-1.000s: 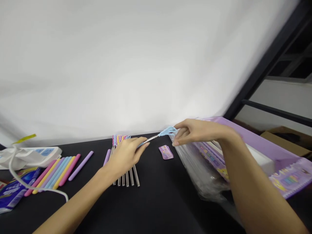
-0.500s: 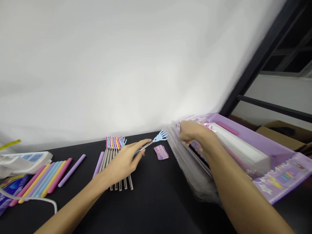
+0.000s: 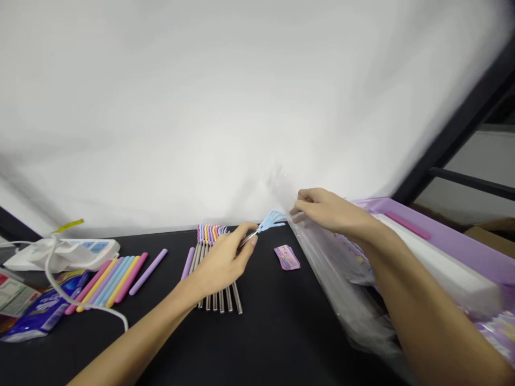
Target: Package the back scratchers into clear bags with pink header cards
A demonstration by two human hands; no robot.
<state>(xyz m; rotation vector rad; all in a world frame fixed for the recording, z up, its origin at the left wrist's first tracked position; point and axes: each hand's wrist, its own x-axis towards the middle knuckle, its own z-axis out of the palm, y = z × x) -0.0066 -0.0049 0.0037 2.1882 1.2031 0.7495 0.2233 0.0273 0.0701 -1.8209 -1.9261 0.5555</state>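
Back scratcher (image 3: 261, 229): glossy metal shaft (image 3: 249, 238), matt plastic claw (image 3: 272, 220).

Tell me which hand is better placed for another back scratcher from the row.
The left hand, probably: it lies over the row of back scratchers, though holding a blue one; the right hand is farther off, at the clear plastic bag.

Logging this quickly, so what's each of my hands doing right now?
Left hand: closed, holding a blue back scratcher by its metal shaft.
Right hand: fingers curled at the edge of the clear plastic wrap; cannot tell if gripping it.
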